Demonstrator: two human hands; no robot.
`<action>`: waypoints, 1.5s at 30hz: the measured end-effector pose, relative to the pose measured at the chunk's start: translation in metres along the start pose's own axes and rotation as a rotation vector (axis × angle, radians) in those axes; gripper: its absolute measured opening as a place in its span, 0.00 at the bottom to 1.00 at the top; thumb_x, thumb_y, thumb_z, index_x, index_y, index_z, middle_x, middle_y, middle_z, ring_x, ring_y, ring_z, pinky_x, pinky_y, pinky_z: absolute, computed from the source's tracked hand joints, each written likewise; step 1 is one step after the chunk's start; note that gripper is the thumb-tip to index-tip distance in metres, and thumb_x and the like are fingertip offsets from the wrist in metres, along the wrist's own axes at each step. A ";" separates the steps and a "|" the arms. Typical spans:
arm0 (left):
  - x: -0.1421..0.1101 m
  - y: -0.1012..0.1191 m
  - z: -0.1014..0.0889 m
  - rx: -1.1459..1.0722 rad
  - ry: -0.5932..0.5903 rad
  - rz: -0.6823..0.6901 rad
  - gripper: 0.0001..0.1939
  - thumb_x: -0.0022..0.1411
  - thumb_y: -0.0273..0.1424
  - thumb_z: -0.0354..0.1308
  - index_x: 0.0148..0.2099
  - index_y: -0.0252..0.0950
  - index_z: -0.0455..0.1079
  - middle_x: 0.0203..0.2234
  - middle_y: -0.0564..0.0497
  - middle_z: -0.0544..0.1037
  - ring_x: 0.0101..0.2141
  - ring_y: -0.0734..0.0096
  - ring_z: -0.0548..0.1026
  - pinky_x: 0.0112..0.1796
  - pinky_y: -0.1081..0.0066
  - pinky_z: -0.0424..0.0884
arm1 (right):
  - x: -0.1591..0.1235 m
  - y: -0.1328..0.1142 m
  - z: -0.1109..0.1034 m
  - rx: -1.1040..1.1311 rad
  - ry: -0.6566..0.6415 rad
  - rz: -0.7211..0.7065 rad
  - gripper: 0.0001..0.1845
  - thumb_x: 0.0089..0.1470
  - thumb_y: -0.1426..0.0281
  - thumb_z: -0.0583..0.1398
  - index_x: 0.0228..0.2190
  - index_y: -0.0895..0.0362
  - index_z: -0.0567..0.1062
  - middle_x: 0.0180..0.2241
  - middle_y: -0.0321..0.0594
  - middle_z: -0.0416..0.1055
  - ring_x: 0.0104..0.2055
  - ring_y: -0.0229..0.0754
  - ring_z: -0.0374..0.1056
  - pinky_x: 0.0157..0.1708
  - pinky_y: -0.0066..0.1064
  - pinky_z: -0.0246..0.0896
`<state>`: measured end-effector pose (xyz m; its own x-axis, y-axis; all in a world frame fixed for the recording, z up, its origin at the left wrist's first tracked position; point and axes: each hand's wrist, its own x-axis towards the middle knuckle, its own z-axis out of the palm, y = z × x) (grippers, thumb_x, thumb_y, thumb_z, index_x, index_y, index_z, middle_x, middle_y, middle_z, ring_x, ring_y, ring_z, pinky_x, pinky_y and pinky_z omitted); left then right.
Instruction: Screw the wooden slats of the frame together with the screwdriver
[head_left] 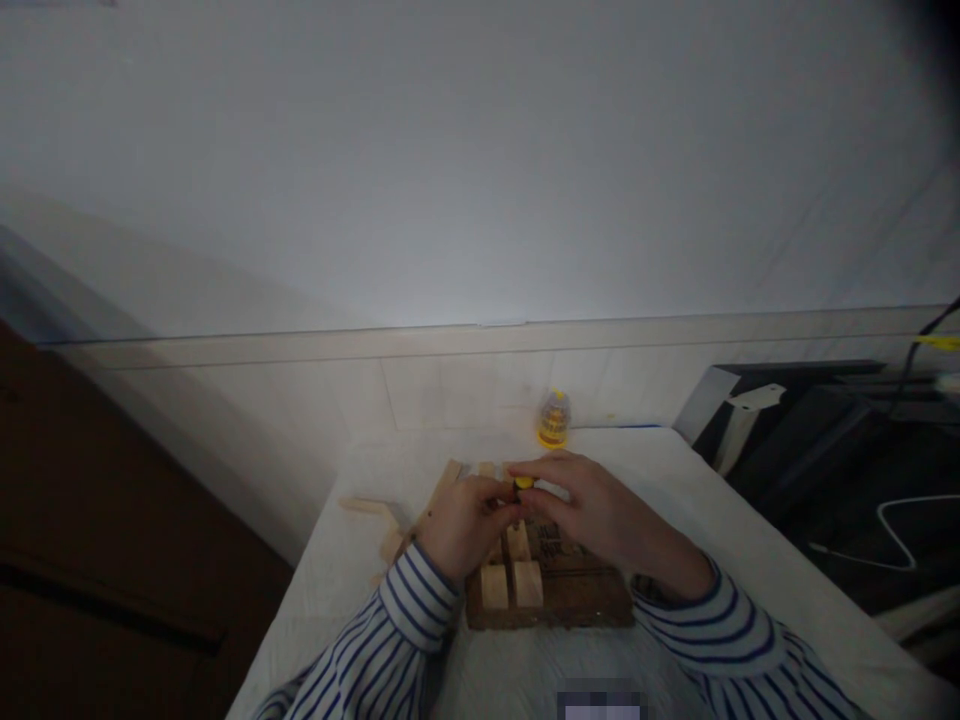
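My left hand (466,522) and my right hand (600,512) meet above a dark brown wooden board (589,598). Between their fingertips is a small yellow-and-black piece (524,482), its lower part hidden by the fingers. Both hands are closed in a pinch around it. Dark lettering shows on the board under my right hand. On the board's left half, pale wooden blocks (528,584) sit in rows, partly covered by my left hand. Beside that hand, wooden strips (444,485) lie on the table.
A clear dome-shaped container with a yellow base (553,422) stands at the back of the white table (315,620), near the wall. At left, a thin wooden piece (369,506) lies flat. Dark panels (795,430) and a white cable (896,502) are beyond the right edge.
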<state>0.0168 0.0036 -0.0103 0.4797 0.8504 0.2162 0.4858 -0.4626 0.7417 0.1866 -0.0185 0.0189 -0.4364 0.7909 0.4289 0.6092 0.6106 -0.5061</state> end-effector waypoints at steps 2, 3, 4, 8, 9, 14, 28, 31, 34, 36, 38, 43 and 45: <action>0.000 -0.002 0.000 0.007 -0.009 0.016 0.07 0.55 0.30 0.56 0.33 0.34 0.75 0.23 0.52 0.75 0.25 0.74 0.68 0.27 0.77 0.61 | 0.002 0.001 0.000 -0.025 0.007 0.003 0.14 0.54 0.71 0.56 0.42 0.51 0.73 0.38 0.40 0.75 0.39 0.42 0.68 0.40 0.36 0.62; 0.000 -0.002 0.000 0.017 -0.011 0.025 0.07 0.56 0.30 0.56 0.33 0.34 0.75 0.23 0.52 0.75 0.25 0.74 0.68 0.27 0.77 0.61 | 0.002 0.001 0.001 -0.042 0.013 0.008 0.13 0.53 0.71 0.56 0.42 0.52 0.73 0.38 0.39 0.75 0.39 0.43 0.68 0.40 0.36 0.61; 0.000 -0.003 0.000 0.029 -0.010 0.036 0.08 0.56 0.31 0.56 0.32 0.34 0.75 0.22 0.52 0.75 0.25 0.74 0.68 0.27 0.77 0.61 | 0.002 0.001 0.001 -0.060 0.021 0.013 0.13 0.53 0.70 0.57 0.41 0.52 0.74 0.37 0.39 0.75 0.39 0.43 0.68 0.40 0.36 0.61; -0.001 -0.006 0.001 0.061 -0.002 0.109 0.09 0.58 0.32 0.55 0.31 0.33 0.74 0.22 0.52 0.74 0.26 0.73 0.68 0.28 0.76 0.62 | 0.001 0.002 0.002 -0.122 0.054 0.020 0.11 0.52 0.69 0.58 0.39 0.55 0.74 0.36 0.40 0.75 0.39 0.43 0.68 0.40 0.36 0.60; -0.001 -0.008 0.001 0.060 -0.007 0.128 0.09 0.58 0.32 0.54 0.32 0.33 0.74 0.23 0.51 0.74 0.27 0.73 0.69 0.29 0.76 0.62 | 0.000 0.002 0.002 -0.133 0.057 0.022 0.11 0.52 0.68 0.58 0.39 0.55 0.74 0.35 0.40 0.75 0.38 0.43 0.68 0.40 0.36 0.59; -0.001 -0.013 0.002 0.061 -0.044 0.179 0.10 0.61 0.33 0.52 0.35 0.35 0.73 0.27 0.50 0.75 0.30 0.71 0.70 0.33 0.74 0.64 | 0.001 0.001 0.003 -0.165 0.062 0.045 0.09 0.51 0.65 0.59 0.35 0.55 0.73 0.31 0.38 0.73 0.35 0.42 0.68 0.37 0.35 0.58; -0.002 -0.004 0.007 -0.194 0.034 -0.023 0.11 0.53 0.30 0.58 0.40 0.34 0.73 0.28 0.51 0.77 0.29 0.72 0.72 0.30 0.75 0.68 | 0.000 -0.004 0.004 -0.080 0.058 0.099 0.11 0.50 0.65 0.59 0.37 0.56 0.72 0.33 0.39 0.72 0.37 0.41 0.67 0.39 0.35 0.60; -0.002 -0.007 0.008 -0.189 0.055 -0.069 0.11 0.52 0.31 0.59 0.38 0.33 0.73 0.25 0.51 0.76 0.26 0.72 0.72 0.27 0.76 0.67 | -0.002 -0.004 0.001 0.026 0.039 0.116 0.17 0.52 0.66 0.58 0.45 0.55 0.70 0.41 0.42 0.71 0.43 0.42 0.66 0.43 0.36 0.60; -0.001 -0.007 0.008 -0.162 0.066 -0.101 0.10 0.50 0.33 0.61 0.34 0.32 0.73 0.23 0.51 0.75 0.25 0.72 0.71 0.26 0.76 0.66 | -0.003 -0.001 -0.002 0.078 -0.016 0.084 0.19 0.54 0.67 0.55 0.49 0.54 0.68 0.45 0.42 0.70 0.47 0.42 0.64 0.45 0.37 0.60; -0.001 -0.006 0.007 -0.146 0.067 -0.100 0.08 0.50 0.32 0.61 0.32 0.32 0.73 0.24 0.51 0.76 0.26 0.72 0.72 0.28 0.75 0.67 | -0.002 0.001 -0.003 0.085 -0.046 0.054 0.18 0.55 0.69 0.54 0.48 0.52 0.69 0.44 0.42 0.71 0.46 0.43 0.65 0.46 0.38 0.60; -0.001 -0.004 0.006 -0.125 0.058 -0.086 0.07 0.51 0.32 0.60 0.32 0.33 0.74 0.24 0.51 0.76 0.27 0.72 0.72 0.29 0.75 0.67 | -0.001 0.002 -0.002 0.079 -0.052 0.049 0.16 0.55 0.69 0.54 0.47 0.52 0.70 0.41 0.41 0.73 0.44 0.43 0.66 0.45 0.38 0.60; -0.001 0.000 0.002 -0.079 0.052 -0.064 0.08 0.54 0.32 0.58 0.32 0.33 0.74 0.25 0.51 0.77 0.27 0.72 0.71 0.30 0.75 0.67 | 0.003 0.002 0.002 0.030 -0.019 0.063 0.14 0.55 0.70 0.55 0.44 0.53 0.72 0.40 0.40 0.74 0.41 0.42 0.68 0.42 0.36 0.61; -0.002 0.000 0.002 -0.075 0.039 -0.050 0.08 0.55 0.31 0.57 0.34 0.34 0.75 0.25 0.51 0.77 0.27 0.72 0.72 0.30 0.74 0.67 | 0.003 0.002 0.002 -0.004 -0.004 0.054 0.13 0.54 0.70 0.56 0.42 0.54 0.73 0.39 0.40 0.74 0.41 0.42 0.68 0.41 0.36 0.61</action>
<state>0.0175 0.0018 -0.0118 0.4264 0.8819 0.2011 0.4515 -0.4001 0.7975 0.1847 -0.0153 0.0175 -0.4056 0.8227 0.3982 0.6346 0.5670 -0.5251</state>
